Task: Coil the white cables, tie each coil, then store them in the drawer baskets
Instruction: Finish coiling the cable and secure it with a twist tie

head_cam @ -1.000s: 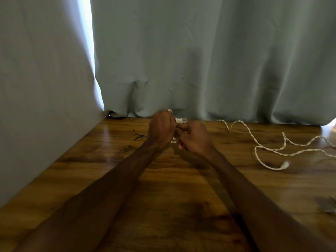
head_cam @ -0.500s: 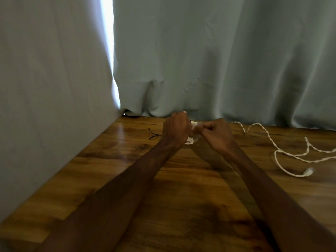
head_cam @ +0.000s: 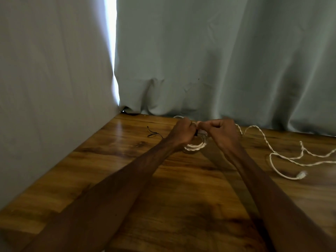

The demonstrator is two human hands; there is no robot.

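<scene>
A coil of white twisted cable (head_cam: 195,146) hangs just above the wooden table (head_cam: 127,179) near its far edge. My left hand (head_cam: 183,132) grips the coil at its top. My right hand (head_cam: 222,132) pinches something small at the top of the coil, fingers curled; a dark bit shows between the two hands. What it is I cannot tell. A second white cable (head_cam: 283,157) lies loose on the table to the right, ending in a white plug (head_cam: 301,175).
A thin black tie (head_cam: 153,134) lies on the table left of my hands. Grey-green curtains (head_cam: 200,60) hang along the far edge and the left side, with a bright gap between them. No drawer or basket is in view.
The view has swung left and down a little. My hands have kept working together on the coil, and more of its lower loop now shows below my left hand.
</scene>
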